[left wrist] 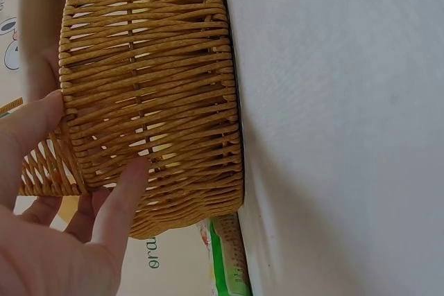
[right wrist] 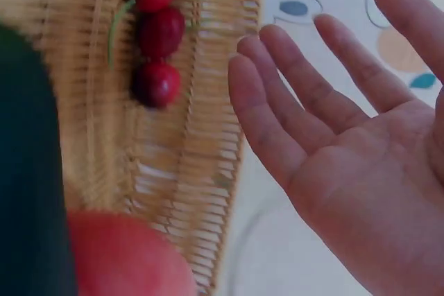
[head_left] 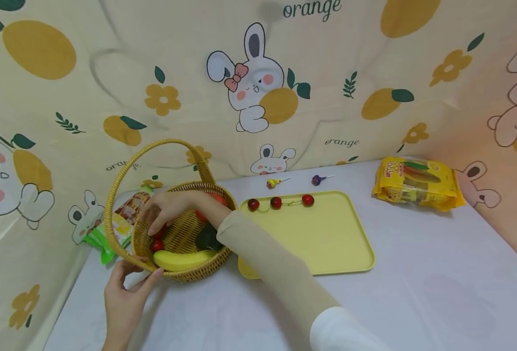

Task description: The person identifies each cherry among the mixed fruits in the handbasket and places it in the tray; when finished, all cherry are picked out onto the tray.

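Observation:
A wicker basket (head_left: 201,272) with a tall arched handle stands at the left of the table. My left hand (head_left: 124,292) grips its near left rim by the handle's base, thumb outside on the weave (left wrist: 152,67). Over the basket's left inner side hovers my right hand (head_left: 170,207), fingers loosely bent and holding nothing. Below and beside it lie red cherries (right wrist: 158,32) against the basket wall. The basket also carries a banana (head_left: 181,261), a dark green rounded item (right wrist: 28,171) and a red round fruit (right wrist: 132,254), partly hidden by my right arm in the head view.
Right of the basket lies a yellow tray (head_left: 320,239), with three cherries (head_left: 276,203) along its far edge. Behind it are a yellow lollipop (head_left: 273,183) and a purple one (head_left: 316,180). A yellow packet (head_left: 416,183) sits far right; a green-ended packet (head_left: 122,224) lies behind the basket.

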`<state>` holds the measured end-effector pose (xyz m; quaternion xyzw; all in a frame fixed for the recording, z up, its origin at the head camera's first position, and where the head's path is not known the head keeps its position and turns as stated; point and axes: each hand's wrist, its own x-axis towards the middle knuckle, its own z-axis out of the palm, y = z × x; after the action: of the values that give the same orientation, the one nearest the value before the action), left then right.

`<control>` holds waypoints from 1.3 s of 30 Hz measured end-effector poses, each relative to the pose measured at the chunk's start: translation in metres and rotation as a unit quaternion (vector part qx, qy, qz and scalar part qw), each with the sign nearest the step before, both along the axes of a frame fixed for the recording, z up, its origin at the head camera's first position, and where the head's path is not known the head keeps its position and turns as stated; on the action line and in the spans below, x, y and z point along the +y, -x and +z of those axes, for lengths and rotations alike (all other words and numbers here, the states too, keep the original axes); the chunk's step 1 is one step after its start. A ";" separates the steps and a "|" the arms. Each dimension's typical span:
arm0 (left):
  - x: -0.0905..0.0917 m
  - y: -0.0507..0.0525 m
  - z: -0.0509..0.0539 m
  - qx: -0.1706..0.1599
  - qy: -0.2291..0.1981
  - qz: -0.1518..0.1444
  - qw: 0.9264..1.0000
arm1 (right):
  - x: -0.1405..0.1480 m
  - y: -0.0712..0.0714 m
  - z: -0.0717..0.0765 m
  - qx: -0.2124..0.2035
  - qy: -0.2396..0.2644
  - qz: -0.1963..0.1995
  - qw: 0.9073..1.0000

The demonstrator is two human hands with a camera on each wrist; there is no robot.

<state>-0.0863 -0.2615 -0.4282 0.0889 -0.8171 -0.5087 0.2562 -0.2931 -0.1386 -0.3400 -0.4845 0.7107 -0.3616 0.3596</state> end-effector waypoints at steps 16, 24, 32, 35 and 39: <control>0.000 0.000 -0.001 0.014 -0.035 -0.017 0.999 | -0.023 -0.011 -0.036 -0.067 -0.087 0.004 0.994; -0.001 0.001 -0.002 0.016 -0.032 -0.015 0.999 | -0.024 -0.013 -0.036 -0.059 -0.094 0.016 0.994; 0.001 0.000 -0.001 0.014 -0.032 -0.017 0.999 | -0.024 -0.010 -0.041 0.014 -0.099 0.024 0.995; 0.001 -0.001 0.000 0.013 -0.030 -0.015 0.999 | -0.023 -0.010 -0.042 0.044 -0.108 0.043 0.992; 0.001 0.000 -0.001 0.014 -0.031 -0.016 0.999 | -0.021 -0.009 -0.041 0.077 -0.129 0.038 0.988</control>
<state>-0.0859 -0.2605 -0.4289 0.0766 -0.7987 -0.5387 0.2568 -0.2837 -0.1599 -0.3814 -0.4873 0.7579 -0.2150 0.3768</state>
